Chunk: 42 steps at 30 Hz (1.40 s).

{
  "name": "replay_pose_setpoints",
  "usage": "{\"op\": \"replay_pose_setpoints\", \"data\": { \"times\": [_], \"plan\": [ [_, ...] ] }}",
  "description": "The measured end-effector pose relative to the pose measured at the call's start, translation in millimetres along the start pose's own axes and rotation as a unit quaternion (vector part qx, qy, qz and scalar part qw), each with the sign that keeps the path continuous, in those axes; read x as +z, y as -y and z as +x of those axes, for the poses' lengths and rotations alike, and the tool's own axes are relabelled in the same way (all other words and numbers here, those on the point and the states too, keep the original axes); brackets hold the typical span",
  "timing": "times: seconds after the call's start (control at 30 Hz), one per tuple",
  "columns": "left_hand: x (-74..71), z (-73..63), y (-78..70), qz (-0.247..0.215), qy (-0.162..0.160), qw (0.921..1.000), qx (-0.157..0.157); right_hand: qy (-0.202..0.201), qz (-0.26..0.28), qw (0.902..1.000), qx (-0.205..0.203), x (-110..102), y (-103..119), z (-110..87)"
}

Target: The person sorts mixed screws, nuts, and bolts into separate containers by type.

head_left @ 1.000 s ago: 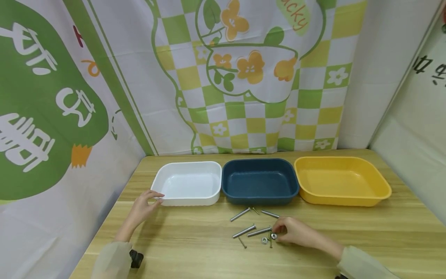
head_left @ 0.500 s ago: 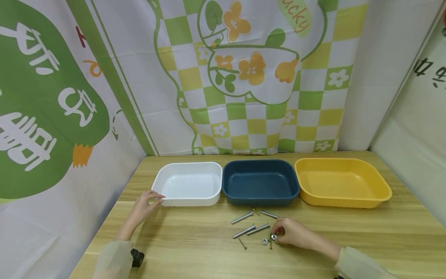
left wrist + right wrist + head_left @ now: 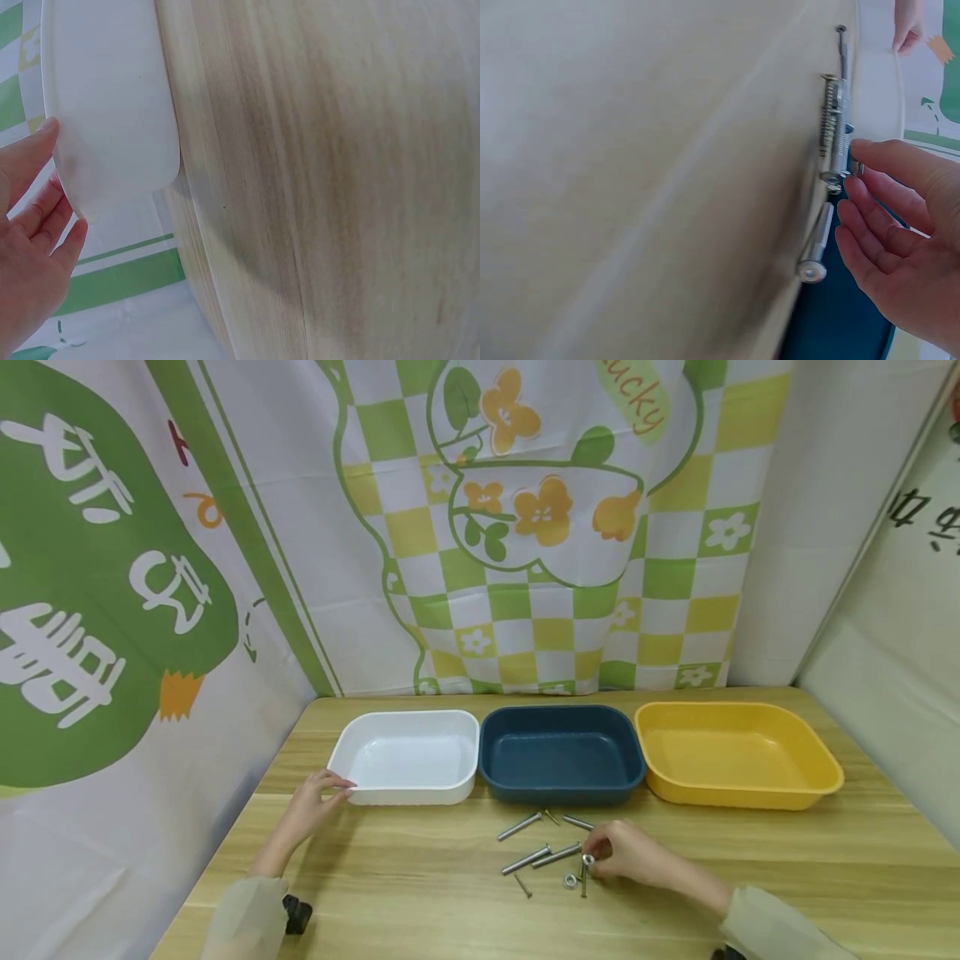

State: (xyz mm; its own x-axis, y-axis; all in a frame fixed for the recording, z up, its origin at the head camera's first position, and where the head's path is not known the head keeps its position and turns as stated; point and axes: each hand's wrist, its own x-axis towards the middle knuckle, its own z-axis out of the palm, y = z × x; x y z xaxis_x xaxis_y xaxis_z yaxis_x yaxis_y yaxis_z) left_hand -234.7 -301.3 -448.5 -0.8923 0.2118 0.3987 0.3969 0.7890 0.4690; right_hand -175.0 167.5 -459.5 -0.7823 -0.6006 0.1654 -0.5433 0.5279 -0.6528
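In the head view, my left hand [image 3: 312, 803] grips the near left corner of a white plastic tray [image 3: 412, 796], its fingers at the rim. The left wrist view also shows the hand [image 3: 37, 240] at the edge of the tray [image 3: 112, 97]. My right hand [image 3: 628, 853] pinches a metal nut [image 3: 588, 860] between thumb and fingertips, just above a small brass-coloured screw [image 3: 583, 887]. Another nut [image 3: 570, 881] lies on the table beside it. Close by are thick silver bolts [image 3: 557, 856]. In the right wrist view, the thumb partly covers the held nut [image 3: 857, 168].
A dark blue tray [image 3: 562, 794] stands against the white one, with a yellow tray [image 3: 735, 797] to its right. A bolt [image 3: 519, 827] and a small screw [image 3: 522, 885] lie left of the right hand on the wooden table [image 3: 420, 893]. Printed cloth [image 3: 547, 635] hangs behind.
The right hand, with the nut at its fingertips, has risen slightly off the small screw. One bolt beside it has shifted a little. The left hand stays at the white tray.
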Motion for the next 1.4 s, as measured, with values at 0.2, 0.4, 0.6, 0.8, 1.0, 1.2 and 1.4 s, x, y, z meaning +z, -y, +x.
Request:
{"op": "replay_pose_setpoints", "data": {
  "times": [0.2, 0.4, 0.6, 0.8, 1.0, 1.2, 1.4],
  "plan": [
    [0.8, -0.3, 0.7, -0.001, -0.002, 1.0, 0.001, -0.033, -0.031, 0.9985, -0.031, -4, 2, 9.9],
    [0.9, -0.1, 0.5, -0.004, -0.003, 1.0, -0.001, -0.035, -0.04, 0.9979, -0.037, -8, 8, 22.0],
    [0.4, 0.0, -0.5, -0.006, -0.001, 1.0, -0.006, -0.025, -0.035, 0.9987, -0.029, -9, 15, 33.6],
    [0.5, -0.2, -0.7, -0.007, -0.001, 1.0, -0.005, -0.014, -0.01, 0.9996, -0.02, -8, 17, 44.4],
    [-0.2, 0.0, -1.1, -0.008, 0.001, 0.9999, -0.012, -0.026, -0.014, 0.9989, -0.035, -7, 21, 56.1],
    [-0.4, -0.4, -0.7, -0.011, 0.003, 0.9999, -0.013, -0.023, 0.001, 0.9993, -0.029, -6, 27, 66.6],
    [-0.2, -1.0, -0.3, -0.011, 0.0, 0.9999, -0.005, -0.024, 0.009, 0.999, -0.038, -3, 37, 76.6]
  ]
}}
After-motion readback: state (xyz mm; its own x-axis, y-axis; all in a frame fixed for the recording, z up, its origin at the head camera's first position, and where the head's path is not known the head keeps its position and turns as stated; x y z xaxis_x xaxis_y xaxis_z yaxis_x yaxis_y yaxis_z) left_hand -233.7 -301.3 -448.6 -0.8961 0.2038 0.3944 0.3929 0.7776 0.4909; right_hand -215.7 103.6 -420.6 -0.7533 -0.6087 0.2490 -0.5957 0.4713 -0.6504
